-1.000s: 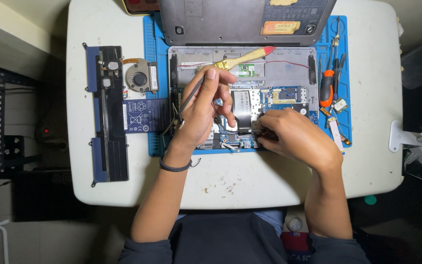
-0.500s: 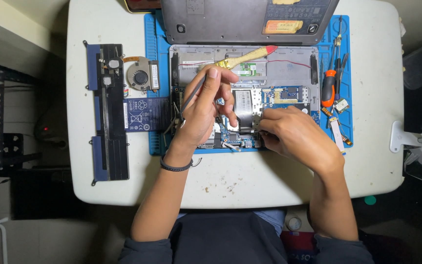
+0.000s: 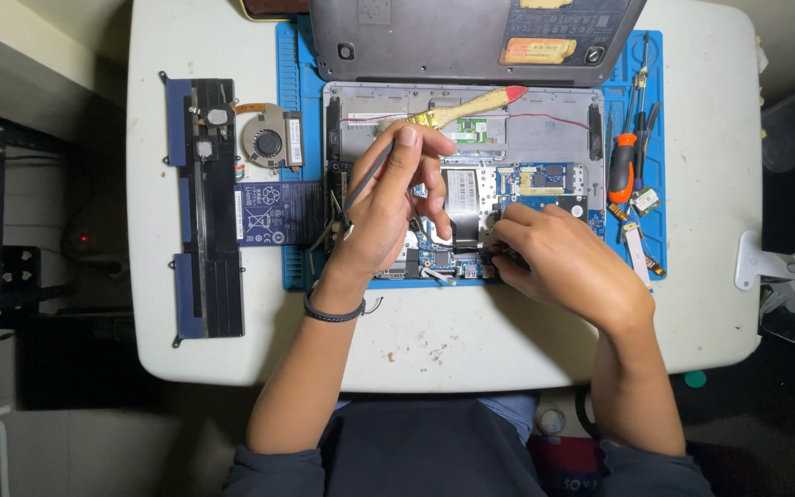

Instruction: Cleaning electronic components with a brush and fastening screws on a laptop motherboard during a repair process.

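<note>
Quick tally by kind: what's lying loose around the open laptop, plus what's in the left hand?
Brushes: 1, wooden brush
Screwdrivers: 1, orange-handled screwdriver
Fans: 1, round fan
Batteries: 1, long black battery
Thin tools: 1, gray tool in the left hand
Total: 5

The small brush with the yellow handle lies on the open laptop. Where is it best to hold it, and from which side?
Probably the yellow brush at its bare handle toward the red tip, from above. It lies flat, angled up-right, and the left hand crowds its lower-left end.
</note>
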